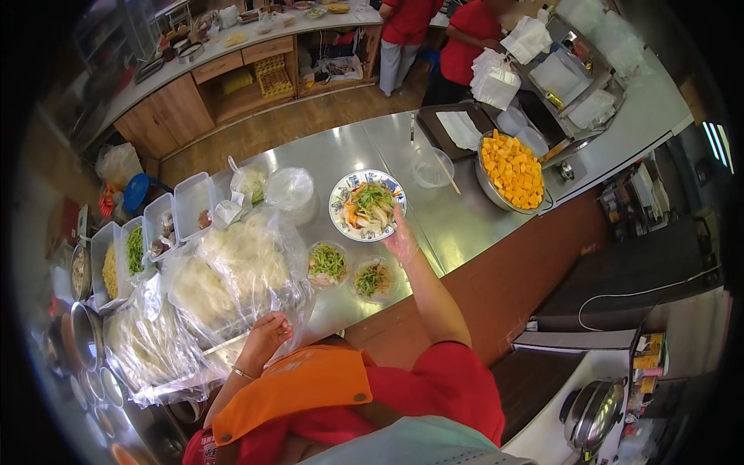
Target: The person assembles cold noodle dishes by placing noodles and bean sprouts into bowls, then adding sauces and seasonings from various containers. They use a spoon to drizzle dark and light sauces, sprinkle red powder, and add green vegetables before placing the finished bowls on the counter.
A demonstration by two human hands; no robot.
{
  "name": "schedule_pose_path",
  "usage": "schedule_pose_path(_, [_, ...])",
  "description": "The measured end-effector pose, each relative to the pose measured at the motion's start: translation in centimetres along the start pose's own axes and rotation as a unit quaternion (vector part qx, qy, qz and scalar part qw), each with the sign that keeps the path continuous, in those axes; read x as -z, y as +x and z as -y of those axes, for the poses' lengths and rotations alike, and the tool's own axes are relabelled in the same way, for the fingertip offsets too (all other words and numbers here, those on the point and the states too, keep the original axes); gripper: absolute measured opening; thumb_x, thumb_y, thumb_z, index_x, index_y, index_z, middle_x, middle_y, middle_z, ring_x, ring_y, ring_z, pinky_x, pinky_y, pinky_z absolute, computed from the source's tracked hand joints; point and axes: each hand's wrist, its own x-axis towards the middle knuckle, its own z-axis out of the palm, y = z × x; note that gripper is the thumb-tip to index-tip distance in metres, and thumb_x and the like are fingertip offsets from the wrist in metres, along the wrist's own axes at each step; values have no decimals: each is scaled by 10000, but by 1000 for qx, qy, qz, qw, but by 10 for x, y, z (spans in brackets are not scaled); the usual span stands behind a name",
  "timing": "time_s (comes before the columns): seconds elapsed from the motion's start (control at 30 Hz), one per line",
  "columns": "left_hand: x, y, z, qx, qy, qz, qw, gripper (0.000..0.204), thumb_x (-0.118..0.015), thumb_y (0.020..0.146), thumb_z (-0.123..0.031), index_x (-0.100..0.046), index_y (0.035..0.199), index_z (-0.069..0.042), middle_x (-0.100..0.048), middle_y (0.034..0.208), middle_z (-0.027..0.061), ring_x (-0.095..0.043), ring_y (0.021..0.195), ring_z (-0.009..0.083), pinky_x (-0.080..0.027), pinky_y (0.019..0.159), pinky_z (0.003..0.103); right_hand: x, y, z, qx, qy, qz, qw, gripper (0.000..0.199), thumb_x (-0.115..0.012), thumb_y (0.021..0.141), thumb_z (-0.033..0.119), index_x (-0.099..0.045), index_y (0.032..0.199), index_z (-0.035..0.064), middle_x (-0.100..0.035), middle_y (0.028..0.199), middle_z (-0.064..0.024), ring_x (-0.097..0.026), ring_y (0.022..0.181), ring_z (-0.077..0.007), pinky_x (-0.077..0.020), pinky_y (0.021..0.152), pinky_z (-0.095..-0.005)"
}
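My right hand (pixel 401 242), in what looks like a thin clear glove, grips the right rim of a blue-patterned white plate (pixel 335 208). Shredded green and orange vegetables with pale strips (pixel 370 203) lie on it. Closer to me stand two clear tubs of similar greens, one tub (pixel 327 263) left of the other tub (pixel 373 280). My left hand (pixel 269 335) is closed with curled fingers by the edge of a large clear plastic bag (pixel 240 271) of pale noodle-like strands; what it holds, if anything, is hidden.
A bowl of orange cubes (pixel 511 172) stands at the right, beside a clear container (pixel 432 167) with a stick. Ingredient bins (pixel 194 205) line the left. Stacked clear lids or bowls (pixel 291 190) stand behind the bag. Two people in red (pixel 469 39) are beyond the steel table (pixel 457 232).
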Motion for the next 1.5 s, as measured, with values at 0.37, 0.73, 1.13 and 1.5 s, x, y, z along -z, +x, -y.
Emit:
schedule_pose_path(0.37, [-14,-9,-3,-42,0,-100,994,156,-543,962,-95,-577,1111,-60,-662,983,69,-641,992,213,-517,880,348,72,50,-14,-68,23,-74,995,558,-378,1011,489,-384,1416,105,-512,1375,-113,-517,1253,-299,-454,1027,-511])
schedule_pose_path(0.73, [-23,-5,-3,-24,18,-89,996,243,-559,957,-114,-557,1192,-51,-651,1026,89,-627,1033,224,-510,912,384,88,77,-25,-77,-63,-229,968,501,-407,1012,463,-484,1322,77,-587,1274,-111,-604,1129,-266,-511,963,-469])
schedule_pose_path(1.13, [3,-35,-8,-83,103,-72,989,107,-535,961,-106,-582,1048,-67,-637,1015,75,-620,1028,198,-524,889,371,-1,-25,-22,161,-162,-278,933,231,-586,948,249,-624,946,21,-629,810,-59,-610,650,-151,-540,629,-276])
schedule_pose_path(1.5, [31,-67,-49,-315,519,-89,790,343,-678,874,-119,-577,1195,-54,-604,1149,101,-553,1128,255,-450,964,383,-187,-111,-173,-207,-309,153,916,304,-543,997,275,-614,1119,5,-658,996,-84,-659,896,-179,-552,820,-326])
